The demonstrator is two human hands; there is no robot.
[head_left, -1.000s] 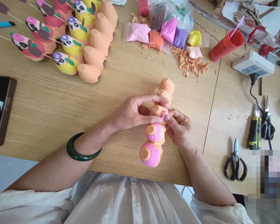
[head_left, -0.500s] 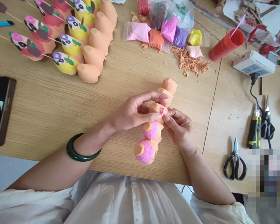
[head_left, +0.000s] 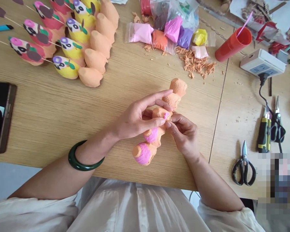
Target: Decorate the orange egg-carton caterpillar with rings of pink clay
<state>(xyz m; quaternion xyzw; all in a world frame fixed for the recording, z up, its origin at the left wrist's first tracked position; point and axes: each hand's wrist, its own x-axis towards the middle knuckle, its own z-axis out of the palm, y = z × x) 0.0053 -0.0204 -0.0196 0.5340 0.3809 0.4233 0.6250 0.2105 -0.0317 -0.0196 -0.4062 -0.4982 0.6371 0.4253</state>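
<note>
Fingers meet over the table (head_left: 62,109) on the peach row (head_left: 158,112): the left hand (head_left: 132,120) grips its middle, the right hand (head_left: 185,133) pinches its side. Pressing on 1 pink bit (head_left: 166,115) seems the step; spreading it would call for light, steady fingertips.

- Carton strip (head_left: 157,112): over table (head_left: 62,106), between left hand (head_left: 136,119) and right hand (head_left: 183,135)
- Behind strip: shavings (head_left: 195,61), then packets (head_left: 172,29)
- Far left: rows of figures (head_left: 73,53); pen (head_left: 1,28) left of them
- Phone (head_left: 1,117): left edge, nearer than figures
- Cup (head_left: 232,45): right of packets, stick (head_left: 245,24) in it
- Power block (head_left: 263,64): right of cup, slightly nearer
- Scissors (head_left: 245,157): right of right hand; cutter (head_left: 264,132) behind them, to the right
</note>
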